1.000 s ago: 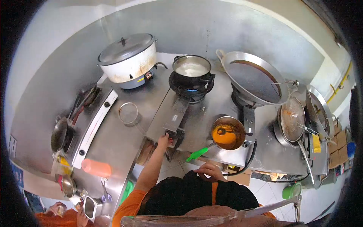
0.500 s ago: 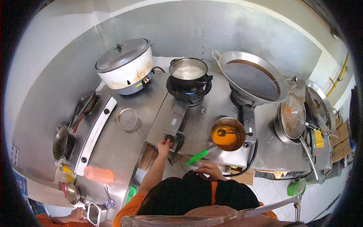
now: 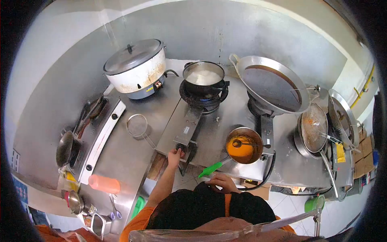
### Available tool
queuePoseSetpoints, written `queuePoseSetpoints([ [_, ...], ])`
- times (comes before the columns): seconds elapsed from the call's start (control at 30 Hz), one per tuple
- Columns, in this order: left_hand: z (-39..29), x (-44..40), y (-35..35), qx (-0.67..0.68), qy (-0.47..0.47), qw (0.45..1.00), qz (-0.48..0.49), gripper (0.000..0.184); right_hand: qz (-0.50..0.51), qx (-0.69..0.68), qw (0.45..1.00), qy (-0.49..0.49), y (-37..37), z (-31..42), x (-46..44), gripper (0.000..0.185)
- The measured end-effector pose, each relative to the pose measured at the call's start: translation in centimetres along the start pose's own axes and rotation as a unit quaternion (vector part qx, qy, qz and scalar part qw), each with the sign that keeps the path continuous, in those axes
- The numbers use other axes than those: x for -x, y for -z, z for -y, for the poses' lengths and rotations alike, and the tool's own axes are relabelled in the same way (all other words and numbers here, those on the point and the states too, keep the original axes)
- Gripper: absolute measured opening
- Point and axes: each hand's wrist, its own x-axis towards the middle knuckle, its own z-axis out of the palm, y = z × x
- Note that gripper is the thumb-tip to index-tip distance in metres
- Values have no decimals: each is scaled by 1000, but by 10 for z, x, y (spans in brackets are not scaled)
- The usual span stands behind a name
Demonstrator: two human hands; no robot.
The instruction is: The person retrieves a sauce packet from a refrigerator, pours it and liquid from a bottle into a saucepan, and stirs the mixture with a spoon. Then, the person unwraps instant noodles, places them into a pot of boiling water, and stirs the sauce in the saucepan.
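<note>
Left hand (image 3: 175, 156) clamped on burner knob (image 3: 179, 146), seemingly — knob partly hidden, just ahead of knuckles.

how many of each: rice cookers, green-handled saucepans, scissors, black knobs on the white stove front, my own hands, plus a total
Rice cooker: 1
Green-handled saucepan: 1
Pair of scissors: 1
Black knobs on the white stove front: 2
Your hands, left hand and right hand: 2
Total: 7

Nothing readable: yellow cooker label (image 3: 150, 89), white burner label (image 3: 186, 130) both too small.
</note>
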Motion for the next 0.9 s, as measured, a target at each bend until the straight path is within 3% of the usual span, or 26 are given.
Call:
queuePoseSetpoints([
  [0.13,-13,2,4,3,75,997,37,29,75,-69,994,-46,-4,-5,-1,38],
  [0.23,-32,26,8,10,107,994,24,42,118,-282,936,-176,-36,-17,8,32],
  [0.33,-32,55,30,45,140,989,-23,42,159,-317,918,-180,-45,-14,-23,29],
  [0.43,-43,111,72,-2,136,990,-36,34,213,-359,889,-187,-68,-2,-50,25],
  [0.53,-45,178,123,-14,127,989,-80,29,324,-284,894,-125,-108,-6,-70,20],
  [0.63,-38,242,172,47,118,975,-183,26,356,-316,857,-198,-153,-12,-77,17],
  [0.7,-35,280,200,89,109,959,-247,25,383,-266,854,-233,-169,18,-101,17],
  [0.8,-47,328,231,126,104,939,-304,26,372,-324,854,-163,-221,24,-105,16],
  [0.9,-72,362,263,124,99,932,-327,29,390,-282,869,-116,-276,64,-118,16],
])
